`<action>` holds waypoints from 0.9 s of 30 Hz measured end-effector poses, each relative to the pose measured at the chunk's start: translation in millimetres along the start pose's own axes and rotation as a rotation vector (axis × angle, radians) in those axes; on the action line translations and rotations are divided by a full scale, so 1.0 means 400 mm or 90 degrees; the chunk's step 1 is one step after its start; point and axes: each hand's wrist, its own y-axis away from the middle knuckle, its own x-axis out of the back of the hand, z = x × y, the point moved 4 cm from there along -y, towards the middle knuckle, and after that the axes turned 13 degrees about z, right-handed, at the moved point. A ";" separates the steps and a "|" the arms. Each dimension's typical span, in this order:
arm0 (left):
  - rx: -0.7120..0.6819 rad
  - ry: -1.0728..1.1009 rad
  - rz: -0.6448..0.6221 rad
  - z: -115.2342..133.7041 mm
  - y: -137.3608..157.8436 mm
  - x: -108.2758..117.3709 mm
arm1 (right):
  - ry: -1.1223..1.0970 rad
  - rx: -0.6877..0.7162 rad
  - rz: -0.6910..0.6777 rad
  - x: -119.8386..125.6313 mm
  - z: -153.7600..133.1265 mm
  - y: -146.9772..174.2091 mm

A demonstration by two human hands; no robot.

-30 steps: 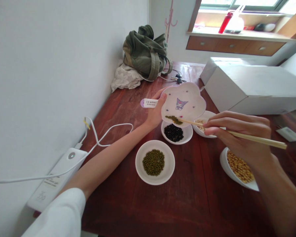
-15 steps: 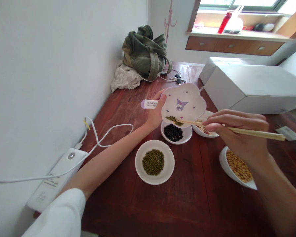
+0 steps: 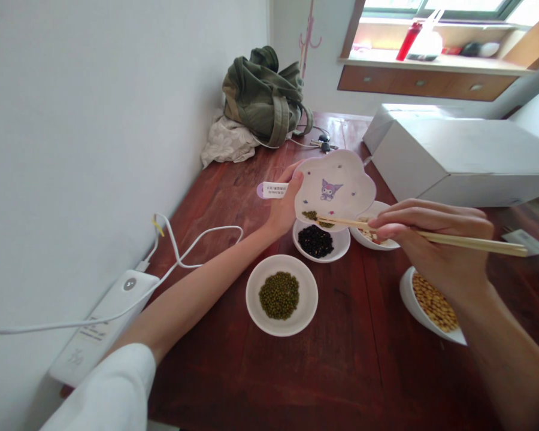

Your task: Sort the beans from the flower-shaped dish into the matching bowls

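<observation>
The left hand (image 3: pixel 282 203) clasps a tilted flower-shaped dish (image 3: pixel 313 190) (thumb at its rim); the right hand (image 3: pixel 447 248), fingers curled, grips wooden chopsticks (image 3: pixel 469 240), their tips at the dish's mung beans (image 3: pixel 309 214), beyond the fingertips.

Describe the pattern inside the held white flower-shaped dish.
The dish shows a purple cartoon figure among small marks; head view.

I see, from far away, a white flower-shaped dish (image 3: pixel 354 179) tipped up in the air. Small green beans (image 3: pixel 309 214) lie along its low edge. Long, pale chopsticks (image 3: pixel 462 240) reach them.
</observation>
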 end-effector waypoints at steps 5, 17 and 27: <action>-0.018 0.004 0.003 0.002 0.000 0.000 | -0.021 -0.001 0.021 0.004 -0.010 -0.005; -0.036 -0.002 0.029 0.021 0.004 -0.001 | -0.007 0.029 0.029 0.003 -0.013 -0.004; -0.038 -0.011 0.022 0.033 0.008 -0.006 | -0.040 0.014 0.012 -0.006 -0.015 0.012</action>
